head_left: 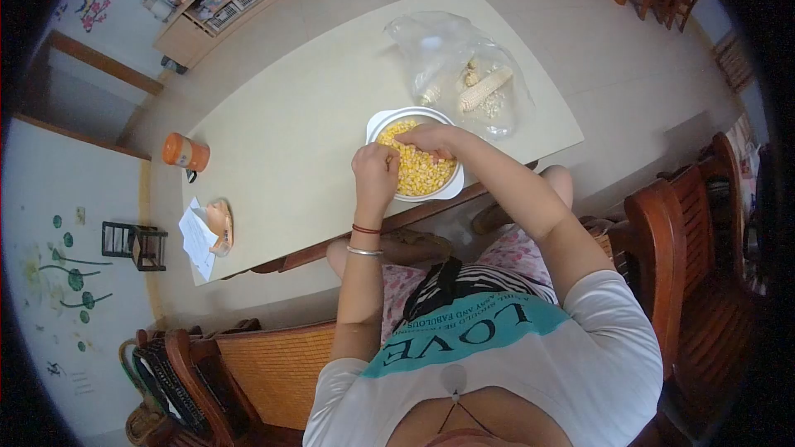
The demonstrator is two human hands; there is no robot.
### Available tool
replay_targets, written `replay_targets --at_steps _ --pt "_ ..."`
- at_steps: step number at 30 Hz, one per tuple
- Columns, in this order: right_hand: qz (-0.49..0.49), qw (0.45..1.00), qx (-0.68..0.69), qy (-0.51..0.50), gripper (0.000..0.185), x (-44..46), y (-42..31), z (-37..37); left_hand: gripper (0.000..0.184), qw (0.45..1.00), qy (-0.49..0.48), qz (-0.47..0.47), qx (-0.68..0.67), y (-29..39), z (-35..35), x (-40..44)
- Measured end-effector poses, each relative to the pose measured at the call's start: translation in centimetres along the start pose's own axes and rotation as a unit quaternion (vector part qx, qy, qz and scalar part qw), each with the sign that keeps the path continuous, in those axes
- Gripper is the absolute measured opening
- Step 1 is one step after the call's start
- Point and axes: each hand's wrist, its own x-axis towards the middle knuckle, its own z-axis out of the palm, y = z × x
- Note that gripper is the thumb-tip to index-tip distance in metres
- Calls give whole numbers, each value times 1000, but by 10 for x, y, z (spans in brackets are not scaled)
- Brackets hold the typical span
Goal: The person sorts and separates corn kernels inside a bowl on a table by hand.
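A white bowl [374,122] with two side handles stands near the table's front edge, full of loose yellow corn kernels [421,175]. Over its left side is my left hand [377,167], with its fingers curled together at the kernels. Whatever lies between those fingertips is too small to make out. My right hand [426,139] reaches over the right rim, fingers stretched out and apart, touching the top of the kernels. Just behind the bowl, a clear plastic bag [439,41] holds bare corn cobs [485,89] and small scraps.
An orange jar [185,151] stands at the left end of the pale table [290,108]. Nearer me lie white papers [197,240] and a small container [220,228]. Wooden chairs [675,232] flank me, and a TV cabinet [240,4] is across the room.
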Motion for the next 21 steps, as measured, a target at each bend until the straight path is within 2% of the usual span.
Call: replay_targets --at_steps 10,16,19,21 --pt "11 1000 17 -9 40 -9 -5 -1 5 999 -6 33 32 0 0 1" --pt "11 1000 24 -1 42 -10 -6 -1 4 999 -14 10 28 1 0 2" --pt "0 997 72 -26 43 -14 -7 0 3 998 -20 -12 51 8 -3 2" --pt "2 998 50 -26 41 -23 -13 -3 3 998 25 59 26 16 -5 2"
